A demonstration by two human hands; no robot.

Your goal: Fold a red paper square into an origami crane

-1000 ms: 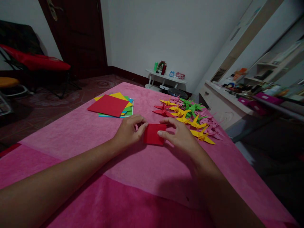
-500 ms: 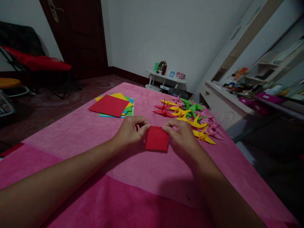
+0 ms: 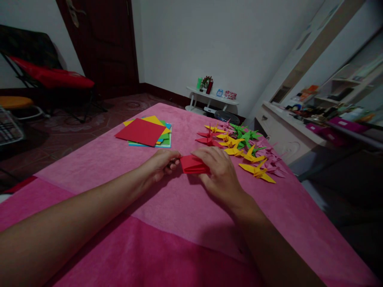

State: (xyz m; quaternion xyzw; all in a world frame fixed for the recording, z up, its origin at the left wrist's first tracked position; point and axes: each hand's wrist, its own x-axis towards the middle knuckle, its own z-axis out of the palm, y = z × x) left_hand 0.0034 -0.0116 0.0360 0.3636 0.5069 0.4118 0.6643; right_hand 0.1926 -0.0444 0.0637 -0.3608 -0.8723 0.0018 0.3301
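Observation:
A folded red paper square (image 3: pixel 194 164) is held between both hands above the pink cloth, tilted so that its layered near edge faces me. My left hand (image 3: pixel 165 164) pinches its left corner, fingers curled. My right hand (image 3: pixel 217 169) grips the right side, fingers over the top and thumb underneath, hiding that end. Just beyond my right hand, a red paper crane (image 3: pixel 208 137) sits at the near left of a group of folded cranes. The closest yellow crane (image 3: pixel 257 170) lies to the right of that hand.
A stack of coloured paper with a red sheet (image 3: pixel 140 131) on top lies at the back left of the pink-covered table (image 3: pixel 98 175). Green cranes (image 3: pixel 245 135) and pink cranes (image 3: pixel 273 161) fill the back right. Beyond stand a white shelf (image 3: pixel 215 97) and a red chair (image 3: pixel 56 77).
The red square was upright and flat towards me, pinched at both top corners. Now it is tipped over, and my right hand has shifted to wrap around its right side.

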